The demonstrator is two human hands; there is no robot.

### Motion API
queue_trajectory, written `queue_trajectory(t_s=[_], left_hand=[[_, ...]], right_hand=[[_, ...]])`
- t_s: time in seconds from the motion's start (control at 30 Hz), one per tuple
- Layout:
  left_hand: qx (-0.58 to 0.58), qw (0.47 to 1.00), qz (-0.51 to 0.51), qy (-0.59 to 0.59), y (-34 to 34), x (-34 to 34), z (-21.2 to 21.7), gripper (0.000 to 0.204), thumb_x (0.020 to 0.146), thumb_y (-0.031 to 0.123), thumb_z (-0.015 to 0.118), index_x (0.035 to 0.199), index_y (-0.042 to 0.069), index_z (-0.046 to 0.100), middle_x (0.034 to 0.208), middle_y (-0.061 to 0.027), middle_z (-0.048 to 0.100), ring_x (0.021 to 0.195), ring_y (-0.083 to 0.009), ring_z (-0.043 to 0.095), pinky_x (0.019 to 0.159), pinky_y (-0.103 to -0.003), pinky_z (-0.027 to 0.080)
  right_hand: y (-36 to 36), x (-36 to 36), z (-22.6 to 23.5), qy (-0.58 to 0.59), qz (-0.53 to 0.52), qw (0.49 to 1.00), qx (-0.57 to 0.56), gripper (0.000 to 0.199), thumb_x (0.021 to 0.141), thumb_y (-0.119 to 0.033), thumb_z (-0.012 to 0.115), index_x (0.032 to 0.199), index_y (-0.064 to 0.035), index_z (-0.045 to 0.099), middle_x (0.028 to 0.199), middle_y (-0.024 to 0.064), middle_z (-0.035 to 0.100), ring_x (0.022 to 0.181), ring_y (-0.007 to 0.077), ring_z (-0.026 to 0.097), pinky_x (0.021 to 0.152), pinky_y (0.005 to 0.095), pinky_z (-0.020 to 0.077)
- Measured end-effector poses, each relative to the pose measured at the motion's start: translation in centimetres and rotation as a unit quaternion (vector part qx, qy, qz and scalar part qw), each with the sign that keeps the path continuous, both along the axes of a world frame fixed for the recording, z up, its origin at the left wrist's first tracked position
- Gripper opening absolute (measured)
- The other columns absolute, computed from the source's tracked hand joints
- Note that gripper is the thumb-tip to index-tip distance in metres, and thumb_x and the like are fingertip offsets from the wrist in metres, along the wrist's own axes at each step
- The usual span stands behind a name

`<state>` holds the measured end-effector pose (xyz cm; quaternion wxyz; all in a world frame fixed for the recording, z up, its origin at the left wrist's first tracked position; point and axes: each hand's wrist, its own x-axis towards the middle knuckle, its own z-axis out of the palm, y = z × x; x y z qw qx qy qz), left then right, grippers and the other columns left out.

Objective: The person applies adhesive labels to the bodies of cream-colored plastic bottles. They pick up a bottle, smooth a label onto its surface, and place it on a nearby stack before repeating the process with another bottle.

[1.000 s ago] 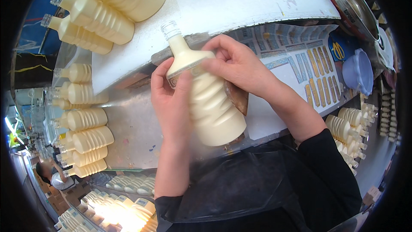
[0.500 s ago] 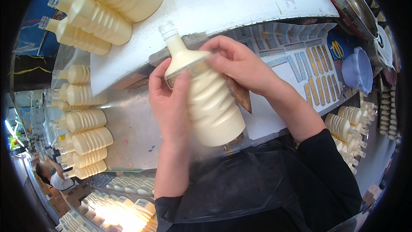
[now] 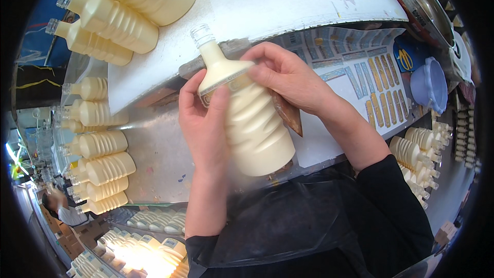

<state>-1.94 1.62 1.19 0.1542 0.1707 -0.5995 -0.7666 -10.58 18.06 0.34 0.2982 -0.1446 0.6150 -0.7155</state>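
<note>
A cream-coloured ribbed bottle [image 3: 257, 134] with a clear threaded neck lies tilted in front of me, neck pointing up and left. My left hand [image 3: 203, 118] wraps its left shoulder, thumb pressing on the front. A narrow gold-toned label strip [image 3: 227, 83] runs across the bottle just below the shoulder. At the strip's right end my right hand [image 3: 288, 74] is closed, with thumb and bent fingers against the bottle's edge. Under that hand a brown pointed flat piece [image 3: 288, 115] sticks out beside the bottle; whether the hand grips it I cannot tell.
Cream bottles [image 3: 108, 164] line the left side, with more on the raised white board [image 3: 309, 5]. Label sheets [image 3: 381, 90], yellow-handled scissors [image 3: 405, 59] and a lavender bucket [image 3: 428, 85] are at right. More bottles [image 3: 414, 154] stand lower right. A person [image 3: 64, 208] is far left.
Both hands keep nearly the same place on the bottle, which has shifted very slightly. The person in the background has moved a little.
</note>
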Motion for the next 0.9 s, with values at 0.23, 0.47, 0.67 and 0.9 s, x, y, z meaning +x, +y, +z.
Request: queue_trajectory(t_s=[0.23,0.47,0.67,0.9], left_hand=[[0.018,1.000,-0.003,-0.008,0.0,0.0,0.2,0.045,0.096,0.008,0.072,0.136,-0.001,0.053,0.127,-0.0118,0.061,0.113,-0.0170,0.061,0.099,-0.031,0.052],[0.020,1.000,-0.004,-0.009,-0.1,0.1,0.2,0.047,0.095,0.008,0.074,0.135,-0.002,0.054,0.127,-0.0117,0.061,0.114,-0.0165,0.060,0.100,-0.031,0.050],[0.032,0.999,-0.002,-0.010,0.0,0.0,0.3,0.046,0.094,0.007,0.074,0.135,-0.002,0.054,0.126,-0.0117,0.061,0.113,-0.0160,0.060,0.098,-0.031,0.051],[0.028,1.000,-0.011,-0.003,-0.2,0.0,0.1,0.046,0.094,0.006,0.074,0.135,-0.002,0.054,0.126,-0.0113,0.062,0.112,-0.0156,0.061,0.098,-0.031,0.052]], right_hand=[[0.0,0.0,0.1,0.001,-0.001,1.000,0.012,0.028,0.107,-0.022,0.059,0.127,-0.0031,0.056,0.104,0.0035,0.068,0.093,0.0062,0.064,0.081,0.0223,0.0545],[0.0,0.1,0.2,0.014,-0.001,1.000,0.025,0.028,0.106,-0.022,0.059,0.126,-0.0031,0.056,0.104,0.0033,0.068,0.093,0.0064,0.064,0.081,0.0229,0.0545],[0.0,0.1,0.2,0.023,0.002,0.999,0.024,0.028,0.107,-0.023,0.059,0.126,-0.0034,0.057,0.105,0.0034,0.068,0.094,0.0066,0.064,0.081,0.0232,0.0545],[-0.7,1.1,3.8,0.184,-0.027,0.946,0.264,0.025,0.102,-0.021,0.063,0.121,-0.0050,0.060,0.085,-0.0025,0.063,0.076,0.0035,0.056,0.068,0.0208,0.0463]])
